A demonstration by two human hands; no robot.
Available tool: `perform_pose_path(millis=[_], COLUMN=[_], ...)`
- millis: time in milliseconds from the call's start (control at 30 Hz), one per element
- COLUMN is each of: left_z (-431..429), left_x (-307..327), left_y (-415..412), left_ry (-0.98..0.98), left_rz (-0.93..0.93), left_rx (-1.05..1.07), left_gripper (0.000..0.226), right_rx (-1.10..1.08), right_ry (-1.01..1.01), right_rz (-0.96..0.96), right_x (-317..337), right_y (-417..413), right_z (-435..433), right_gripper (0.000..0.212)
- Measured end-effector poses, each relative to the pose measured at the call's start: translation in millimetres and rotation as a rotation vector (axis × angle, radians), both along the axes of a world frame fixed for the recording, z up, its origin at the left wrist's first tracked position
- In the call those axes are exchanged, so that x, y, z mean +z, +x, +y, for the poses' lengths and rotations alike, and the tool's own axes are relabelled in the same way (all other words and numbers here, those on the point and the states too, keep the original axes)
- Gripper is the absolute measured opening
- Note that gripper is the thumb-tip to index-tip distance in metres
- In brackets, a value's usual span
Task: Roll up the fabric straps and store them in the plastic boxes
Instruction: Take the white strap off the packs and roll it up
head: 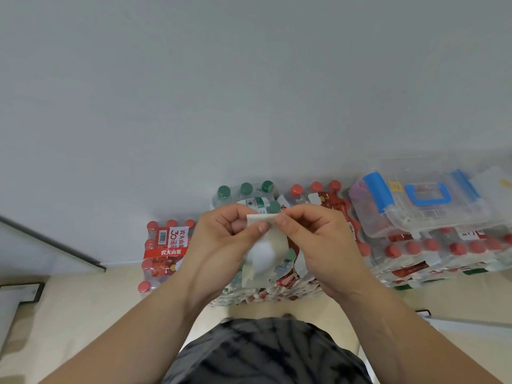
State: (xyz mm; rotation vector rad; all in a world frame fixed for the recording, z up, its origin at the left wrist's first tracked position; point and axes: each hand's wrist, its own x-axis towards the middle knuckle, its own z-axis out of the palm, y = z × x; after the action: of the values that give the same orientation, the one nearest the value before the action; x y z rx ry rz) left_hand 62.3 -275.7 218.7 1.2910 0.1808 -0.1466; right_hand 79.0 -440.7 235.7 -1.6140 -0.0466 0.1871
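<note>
Pinches pale fabric strap [277, 239] at its far end, thumb and forefinger of left hand [224, 239] and right hand [313, 239] clamped on it. Holds strap in mid-air at centre, long axis far to near, loose near end seemingly bunched. Reads "农夫山泉" on red bottle-pack label [170, 252], left. Far right: clear plastic box [415, 212].

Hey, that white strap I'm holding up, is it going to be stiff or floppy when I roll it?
Probably floppy: the white strap sags and bunches below where the left hand and right hand pinch its top edge. Likely light too, since fingertip pinches alone carry it.
</note>
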Motion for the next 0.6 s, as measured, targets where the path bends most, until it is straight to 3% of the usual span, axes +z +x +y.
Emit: perform_pose_path(millis=[167,400,600], left_z=[4.2,7.6,11.7], left_x=[1.8,0.3,-2.9], left_y=[-2.2,-5.9,-1.2], left_ry=[-0.012,0.02,0.029], left_rz=[-0.007,-0.004,0.014], left_rx=[-0.041,0.019,0.045], left_gripper=[0.013,0.023,0.018], right_rx=[-0.039,-0.068,-0.062], right_ry=[0.03,-0.018,-0.023], right_rz=[0.037,0.054,0.045], right_x=[0.3,-6.5,-4.2], right_y=[-1.8,-6.0,-6.2], right_z=[3.8,12.9,18.4], right_gripper=[0.005,0.015,0.007])
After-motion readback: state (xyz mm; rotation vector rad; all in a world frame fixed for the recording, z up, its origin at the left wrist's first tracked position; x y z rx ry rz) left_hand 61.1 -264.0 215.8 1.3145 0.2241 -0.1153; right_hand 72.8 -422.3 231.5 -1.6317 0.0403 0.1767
